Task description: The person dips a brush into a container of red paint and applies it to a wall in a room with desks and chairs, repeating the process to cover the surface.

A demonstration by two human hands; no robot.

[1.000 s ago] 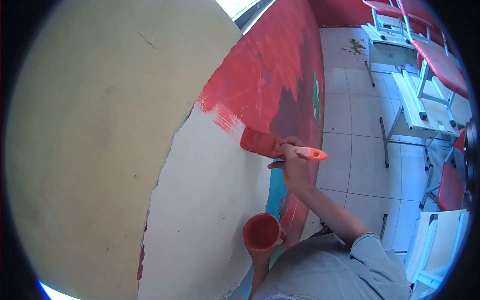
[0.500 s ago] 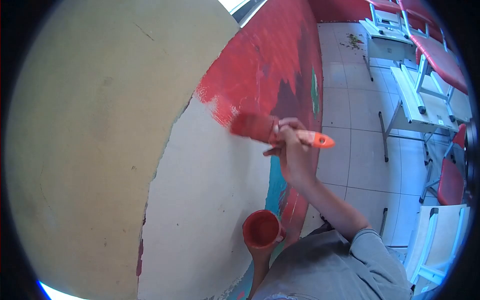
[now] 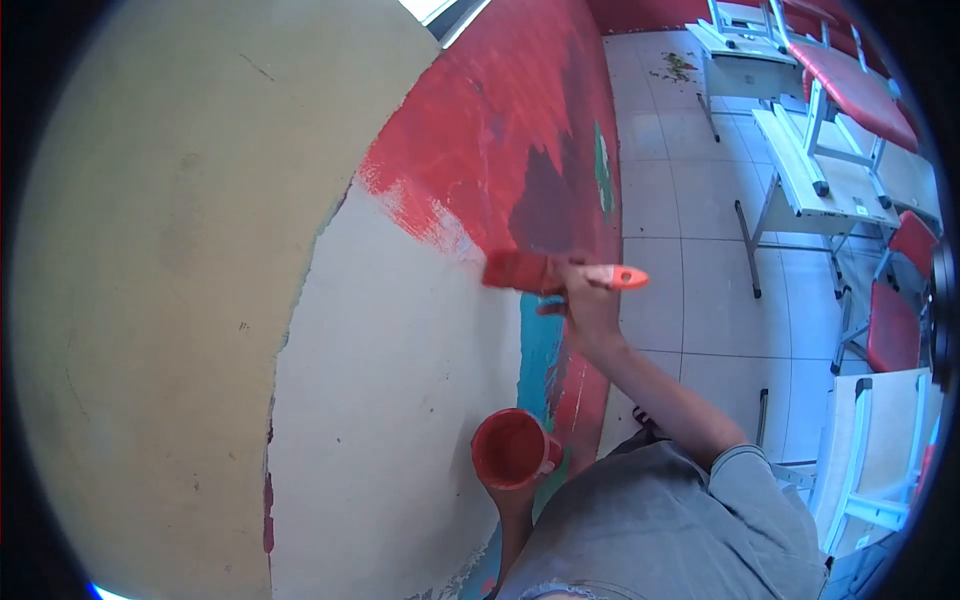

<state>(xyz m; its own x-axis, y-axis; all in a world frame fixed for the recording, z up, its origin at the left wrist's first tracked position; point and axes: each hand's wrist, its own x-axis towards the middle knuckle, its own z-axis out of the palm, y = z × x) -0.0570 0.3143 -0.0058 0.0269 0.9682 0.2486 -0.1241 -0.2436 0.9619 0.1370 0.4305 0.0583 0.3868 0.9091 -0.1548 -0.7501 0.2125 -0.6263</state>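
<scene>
My right hand (image 3: 590,312) is closed round the orange handle of a wide paintbrush (image 3: 515,270). Red paint covers the bristles, which meet the wall at the lower edge of the red-painted area (image 3: 470,130), by the top of a blue strip (image 3: 538,345). Below, close to my body, a small paint pot (image 3: 553,452) with red paint inside is held up by my left hand (image 3: 510,500). Most of that hand's fingers are hidden behind the pot. Bare white wall (image 3: 400,330) spreads left of the brush and pot.
A beige wall section (image 3: 170,250) with a chipped edge borders the white part. On the right, desks (image 3: 820,170) with red chairs (image 3: 855,90) stacked on them stand on a tiled floor (image 3: 720,310). Some debris (image 3: 678,68) lies at the far end.
The brush has moved right along the lower edge of the red paint, toward the blue strip. My view has shifted slightly, so wall and desks sit further left. Both hands keep their hold.
</scene>
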